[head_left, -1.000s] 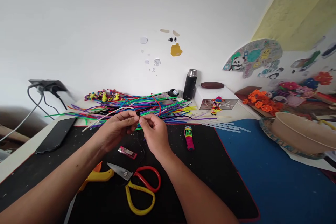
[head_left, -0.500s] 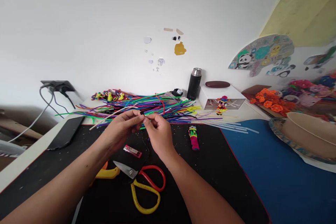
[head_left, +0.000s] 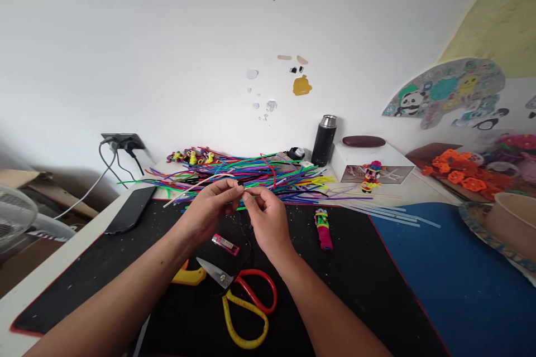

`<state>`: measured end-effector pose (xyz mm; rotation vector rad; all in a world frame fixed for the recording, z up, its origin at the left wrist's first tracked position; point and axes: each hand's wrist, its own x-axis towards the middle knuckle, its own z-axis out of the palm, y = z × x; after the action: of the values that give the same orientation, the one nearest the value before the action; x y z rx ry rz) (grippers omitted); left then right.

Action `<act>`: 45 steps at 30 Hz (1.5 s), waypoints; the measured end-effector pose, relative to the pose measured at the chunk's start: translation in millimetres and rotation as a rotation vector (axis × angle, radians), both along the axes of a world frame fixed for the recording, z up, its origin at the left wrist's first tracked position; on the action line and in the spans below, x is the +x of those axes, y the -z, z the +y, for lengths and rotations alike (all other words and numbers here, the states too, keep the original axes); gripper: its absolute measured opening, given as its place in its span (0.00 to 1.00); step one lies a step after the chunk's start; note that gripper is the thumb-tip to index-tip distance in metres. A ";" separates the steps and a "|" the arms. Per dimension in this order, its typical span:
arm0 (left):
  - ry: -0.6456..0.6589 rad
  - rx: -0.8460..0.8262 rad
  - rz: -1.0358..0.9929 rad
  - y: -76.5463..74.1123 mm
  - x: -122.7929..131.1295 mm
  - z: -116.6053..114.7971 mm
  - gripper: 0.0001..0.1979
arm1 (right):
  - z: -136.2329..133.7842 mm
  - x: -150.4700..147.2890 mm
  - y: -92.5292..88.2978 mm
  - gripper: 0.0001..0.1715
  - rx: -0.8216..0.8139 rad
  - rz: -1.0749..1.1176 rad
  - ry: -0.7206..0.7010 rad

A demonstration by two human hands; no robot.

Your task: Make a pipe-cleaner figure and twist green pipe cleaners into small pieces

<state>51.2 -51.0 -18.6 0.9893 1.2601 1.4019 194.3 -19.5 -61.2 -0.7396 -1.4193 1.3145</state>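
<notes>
Both hands are raised just above the black mat (head_left: 355,268) on the table (head_left: 62,256), fingertips meeting in the middle. Left hand (head_left: 211,209) is closed in a pinch on a cream stick (head_left: 188,191); the stick slants down and left from the fingers, with its free end over the mat's far edge. Right hand (head_left: 268,217) is closed too, thumb and forefinger pinched on a small black bit (head_left: 240,184) at the stick's near end, touching the left fingertips. What the bit is: too small to tell.

Behind the hands is a pile of coloured pipe cleaners (head_left: 268,170), spread across the back of the table. On the mat below the hands are a pink lighter (head_left: 225,244), scissors (head_left: 249,304) with red and yellow handles, blades pointing left, and a yellow-handled tool (head_left: 188,276) partly under the left forearm. A small colourful doll (head_left: 323,228) lies right of the right hand. A phone (head_left: 130,210) lies at the left mat edge, a black flask (head_left: 324,140) stands by the wall, and a white box (head_left: 372,156) is just beside it.
</notes>
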 end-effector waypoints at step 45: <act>0.118 0.047 0.435 -17.7 1.3 -14.7 0.19 | 4.1 -1.2 0.4 0.21 -0.147 0.141 -0.024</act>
<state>52.6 -65.7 -0.9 1.4311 1.4561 1.1649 193.1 -15.4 -61.6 -0.7136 -1.2326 1.4721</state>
